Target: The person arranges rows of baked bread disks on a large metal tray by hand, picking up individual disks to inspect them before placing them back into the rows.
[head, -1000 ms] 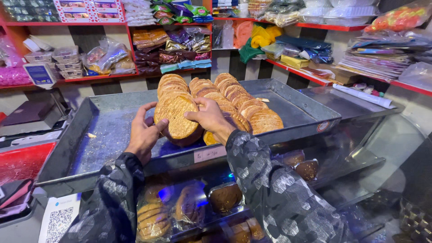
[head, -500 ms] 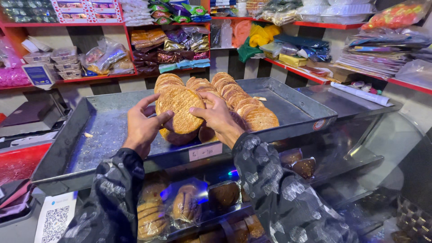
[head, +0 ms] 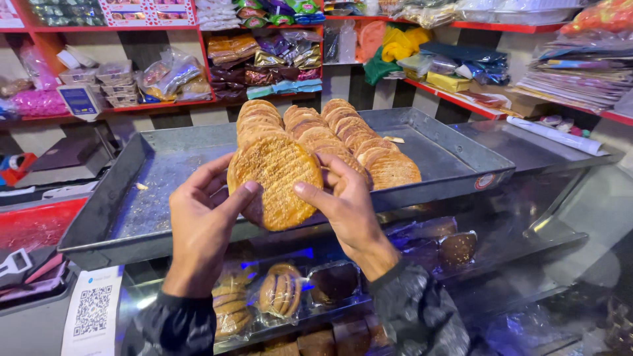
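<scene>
At mid-frame, we see the left hand [head: 201, 221] and right hand [head: 346, 211] pinching a round flatbread [head: 275, 179] upright over the metal tray [head: 119, 217].

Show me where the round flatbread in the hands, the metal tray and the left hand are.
round flatbread [head: 277, 178], head view, middle of its seeded face
metal tray [head: 435, 148], head view, bare floor
left hand [head: 201, 224], head view, back of hand
</scene>
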